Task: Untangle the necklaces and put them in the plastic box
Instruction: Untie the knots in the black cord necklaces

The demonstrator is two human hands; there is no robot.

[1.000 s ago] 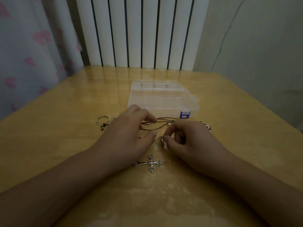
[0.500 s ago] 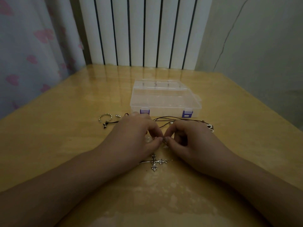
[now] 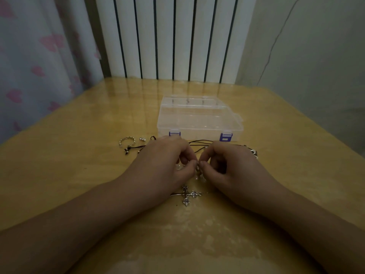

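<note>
Tangled necklaces lie on the wooden table (image 3: 69, 175) in front of a clear plastic box (image 3: 199, 120) with purple latches, its lid closed. Black cords (image 3: 199, 143) run behind my hands. A silver cross pendant (image 3: 186, 195) lies just below them. My left hand (image 3: 164, 165) and my right hand (image 3: 229, 167) meet fingertip to fingertip, both pinching a small silvery piece of necklace (image 3: 198, 172) between them. A beaded silver end (image 3: 253, 152) shows past my right hand.
A silver ring-shaped piece (image 3: 127, 141), a small bead (image 3: 142, 139) and a dark pendant (image 3: 127, 151) lie left of my left hand. A white radiator (image 3: 173, 36) stands behind the table, a pink-patterned curtain (image 3: 39, 56) to the left.
My two hands have come together, thumbs and fingertips now touching around the small silvery piece. The view has shifted slightly; the cross pendant sits a little lower.
</note>
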